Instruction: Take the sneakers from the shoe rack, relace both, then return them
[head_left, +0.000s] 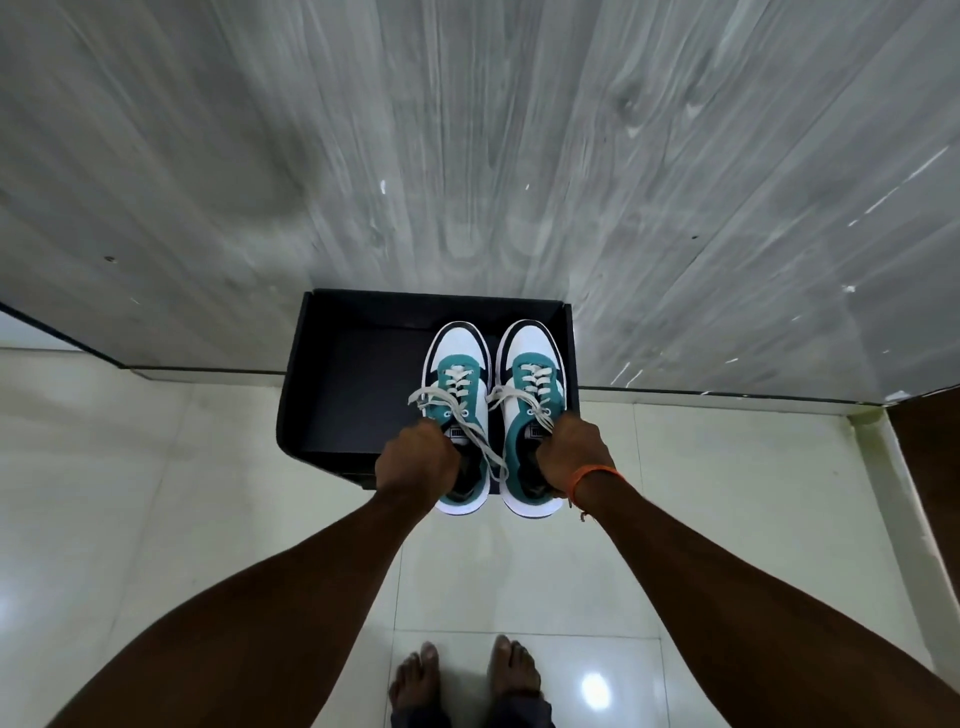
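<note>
Pale glossy floor tiles below, grey wood-grain panel ahead, with a black open-fronted shoe-rack compartment set at its foot. Seen from the head camera: left hand closed on the collar of the left sneaker, right hand closed on the right sneaker — fingers curled inside the openings, tips hidden. Teal-and-white pair side by side, toes inside the compartment, heels jutting out — loose laces trailing. Orange wrist thread on the right arm; bare feet on the tiles.
</note>
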